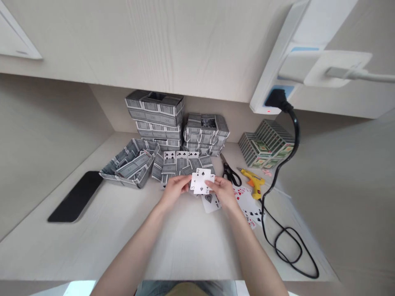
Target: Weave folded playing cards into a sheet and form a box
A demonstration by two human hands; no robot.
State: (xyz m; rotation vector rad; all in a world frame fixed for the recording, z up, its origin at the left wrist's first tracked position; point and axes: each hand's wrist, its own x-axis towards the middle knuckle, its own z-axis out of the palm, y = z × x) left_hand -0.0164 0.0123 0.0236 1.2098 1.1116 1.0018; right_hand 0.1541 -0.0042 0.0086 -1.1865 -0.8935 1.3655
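Two playing cards (201,181), a two of spades crossed over a three, are held up between my hands above the desk. My left hand (175,189) pinches the left edge of the crosswise card. My right hand (225,191) grips them from the right, its thumb lying on the face of the front card. Just below lies an ace of spades (210,204), partly covered by my right hand. Behind my hands is a spread of folded cards (185,166), mostly showing grey backs, with a few black-suited faces among them.
Boxes built of folded cards (157,109) stand at the back, beside a shorter stack (206,129). An open card tray (129,164) and a phone (75,197) are left. Rightward lie scissors (231,174), a yellow glue gun (253,181), loose cards (245,201), boxed decks (268,142) and a black cord (285,255).
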